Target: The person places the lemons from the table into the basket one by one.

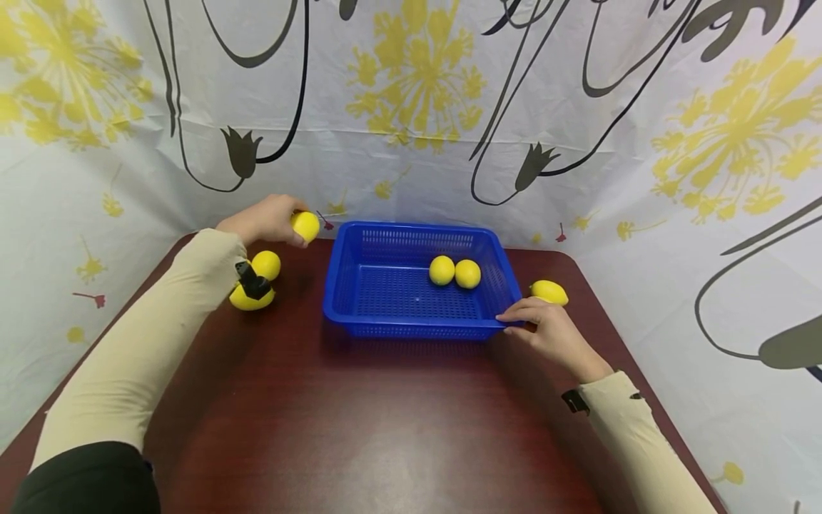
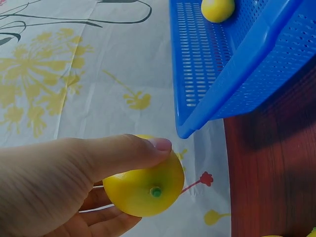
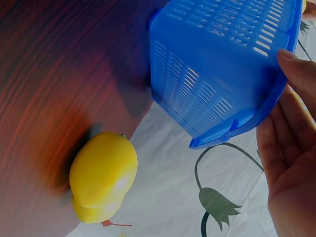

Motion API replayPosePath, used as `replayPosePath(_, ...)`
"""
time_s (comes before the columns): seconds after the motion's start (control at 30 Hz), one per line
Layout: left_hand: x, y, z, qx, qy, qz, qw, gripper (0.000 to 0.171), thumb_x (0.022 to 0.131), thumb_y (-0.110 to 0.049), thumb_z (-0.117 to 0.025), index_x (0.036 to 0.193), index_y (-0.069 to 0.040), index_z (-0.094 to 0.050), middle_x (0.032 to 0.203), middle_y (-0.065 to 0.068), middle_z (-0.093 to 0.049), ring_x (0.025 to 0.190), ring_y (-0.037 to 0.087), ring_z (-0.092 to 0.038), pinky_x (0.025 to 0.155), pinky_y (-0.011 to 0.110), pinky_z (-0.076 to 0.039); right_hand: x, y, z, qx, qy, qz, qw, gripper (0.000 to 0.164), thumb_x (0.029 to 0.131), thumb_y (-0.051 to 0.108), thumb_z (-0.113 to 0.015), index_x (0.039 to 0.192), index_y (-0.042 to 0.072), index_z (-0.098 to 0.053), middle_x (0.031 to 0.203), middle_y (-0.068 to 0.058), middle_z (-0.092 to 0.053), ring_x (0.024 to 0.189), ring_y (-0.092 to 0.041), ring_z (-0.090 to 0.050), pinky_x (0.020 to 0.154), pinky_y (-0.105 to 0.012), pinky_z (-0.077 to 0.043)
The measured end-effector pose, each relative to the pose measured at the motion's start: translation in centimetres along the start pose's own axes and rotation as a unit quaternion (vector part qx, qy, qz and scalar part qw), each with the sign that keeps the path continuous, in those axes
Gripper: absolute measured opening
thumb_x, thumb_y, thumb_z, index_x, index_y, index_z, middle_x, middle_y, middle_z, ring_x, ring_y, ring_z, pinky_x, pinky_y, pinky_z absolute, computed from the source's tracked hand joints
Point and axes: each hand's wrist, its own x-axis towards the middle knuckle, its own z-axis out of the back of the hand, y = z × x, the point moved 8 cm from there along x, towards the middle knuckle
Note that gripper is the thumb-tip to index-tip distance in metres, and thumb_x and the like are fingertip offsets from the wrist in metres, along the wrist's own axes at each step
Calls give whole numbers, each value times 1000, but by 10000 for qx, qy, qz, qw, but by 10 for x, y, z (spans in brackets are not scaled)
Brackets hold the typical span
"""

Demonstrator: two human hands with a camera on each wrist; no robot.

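My left hand (image 1: 266,220) grips a lemon (image 1: 305,226) above the table's back left, left of the blue plastic basket (image 1: 417,323). Close up in the left wrist view, the thumb lies across that lemon (image 2: 148,197) and its green stem tip shows. At the basket's near right corner my right hand (image 1: 552,330) pinches the rim, thumb on one side and fingers on the other. Two lemons (image 1: 442,270) lie side by side in the basket's right half.
Two more lemons (image 1: 266,265) lie on the dark red table (image 1: 385,421) under my left forearm, partly hidden by the wrist camera. Right of the basket are two overlapping lemons (image 3: 103,168). A patterned white cloth (image 1: 417,171) hangs behind and along both sides.
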Motion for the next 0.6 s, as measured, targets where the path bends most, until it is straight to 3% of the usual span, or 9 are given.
replayPosePath(0.27,5,-10,2,55,-66,-16,10000,66,77,-23,-81,132,5,-57,123,26,-63,95,34,-57,81,44,-50,0,-1,-1,-7,-15,36,10000,24,78,4,-81,101,13,-79,99,0,-74,93,-16,-67,77,-35,-58)
replayPosePath(0.6,23,-32,7,-86,-265,-263,9993,64,76,-21,-81,131,3,-59,122,23,-66,94,32,-58,79,41,-48,0,0,0,13,-56,50,10000,24,78,4,-81,101,13,-79,99,2,-74,94,-16,-68,80,-37,-58)
